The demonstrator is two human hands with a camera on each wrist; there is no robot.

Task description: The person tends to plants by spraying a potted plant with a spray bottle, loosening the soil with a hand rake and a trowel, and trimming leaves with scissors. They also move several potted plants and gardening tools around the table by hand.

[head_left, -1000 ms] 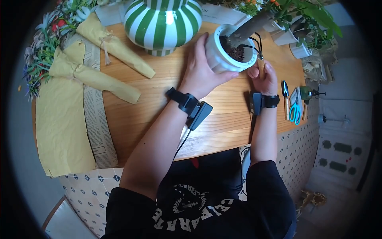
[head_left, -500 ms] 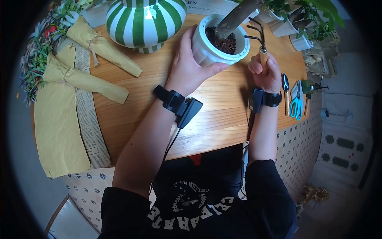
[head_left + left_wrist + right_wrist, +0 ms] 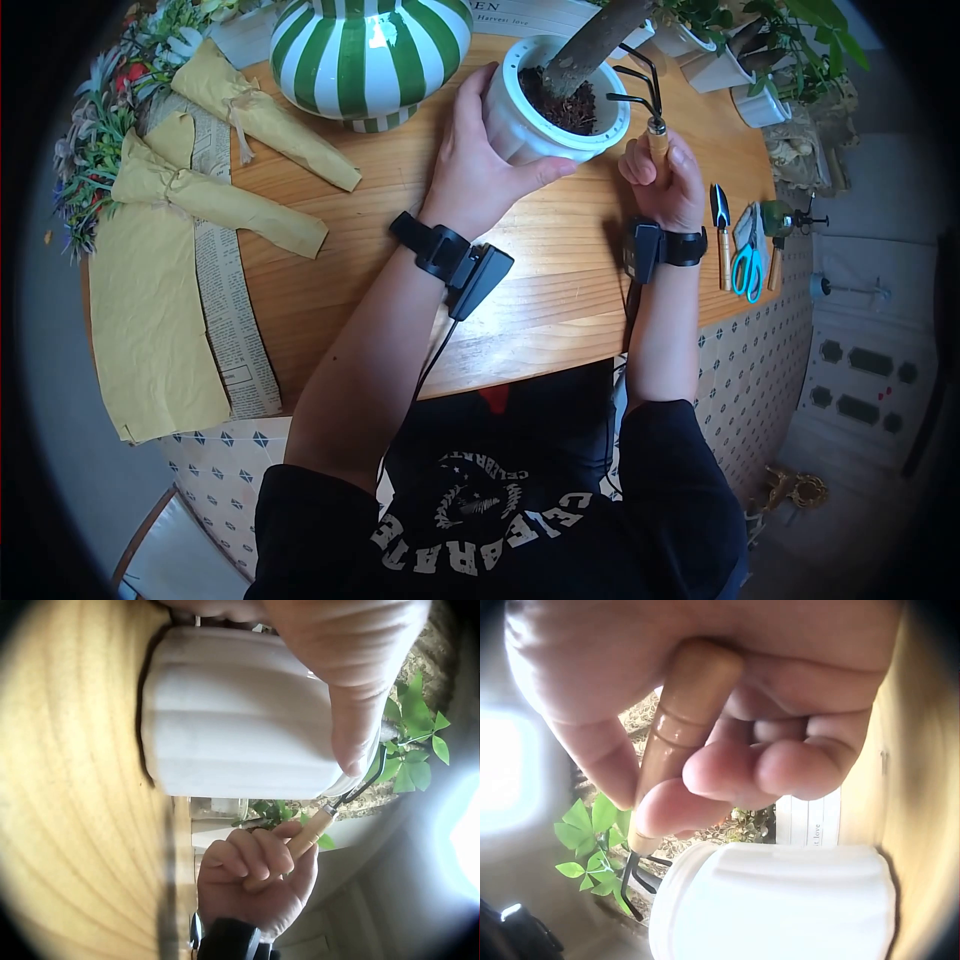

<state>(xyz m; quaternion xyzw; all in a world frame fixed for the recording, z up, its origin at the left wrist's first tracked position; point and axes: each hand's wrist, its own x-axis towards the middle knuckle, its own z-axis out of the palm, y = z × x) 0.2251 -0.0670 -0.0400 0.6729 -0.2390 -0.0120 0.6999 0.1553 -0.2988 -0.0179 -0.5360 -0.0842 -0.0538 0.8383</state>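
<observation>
A white ribbed flower pot (image 3: 511, 139) stands on the wooden table, holding dark soil (image 3: 572, 112) and a thick plant trunk (image 3: 592, 50). My left hand (image 3: 474, 170) grips the pot from its left side, thumb along the front near the rim. In my right hand (image 3: 668, 188) is a small three-pronged hand rake (image 3: 657, 143), held by its wooden handle. Its black prongs reach up beside the pot's right rim, overlapping it in the head view. The right wrist view shows the curled fingers (image 3: 720, 769) around the handle; green leaves (image 3: 592, 825) show behind the prongs.
Left of the pot stands a green-and-white striped vase (image 3: 372, 60). Two paper-wrapped bouquets (image 3: 240, 207) lie at the left on brown paper and newsprint. A trowel (image 3: 722, 240), turquoise scissors (image 3: 747, 270) and a green spray bottle (image 3: 778, 217) are at the right edge. Potted plants (image 3: 762, 103) line the back right.
The rake's prongs have come away from over the soil to just outside the right rim. They have shifted slightly toward the pot since half a second ago. The left hand keeps its hold.
</observation>
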